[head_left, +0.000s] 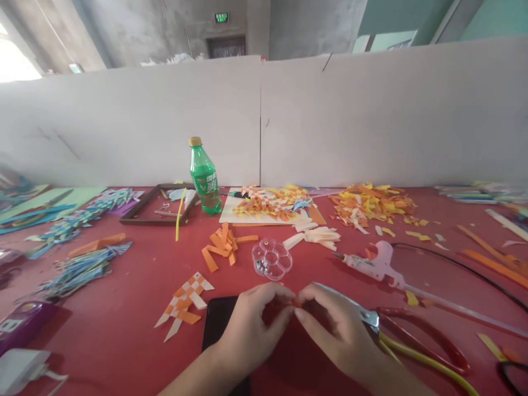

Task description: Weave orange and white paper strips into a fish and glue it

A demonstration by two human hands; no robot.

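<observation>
A worker at a red table (pixel 111 324) brings both bare hands together on the near side of a clear flower-shaped tray (pixel 271 257), as seen from across the room. The left hand (pixel 258 319) and right hand (pixel 340 324) meet almost fingertip to fingertip, each with thumb and forefinger pinched on a small orange-red piece (pixel 293 302), its shape too blurred to make out. That piece sits nearer the worker than the tray and slightly to its right. Small black-and-white beads (pixel 261 267) lie in the tray's left compartments.

A black phone (pixel 218 316), partly covered by the left hand and forearm, lies on the tray's near left side. Farther left of the tray, a woven orange-and-white fish (pixel 187 300) rests flat, and a loose cluster of orange strips (pixel 225 247) lies just off the tray's left edge. Pale strips (pixel 319 237) fan out beyond the tray to the right.

Well right of the tray is a pink glue gun (pixel 381 264), its nozzle toward the tray; nearer the worker on that side, a metal tool with a red handle (pixel 429 335) reaches behind the right hand. Beyond the tray, to the left, stands a green bottle (pixel 206 184) with a yellow cap.
</observation>
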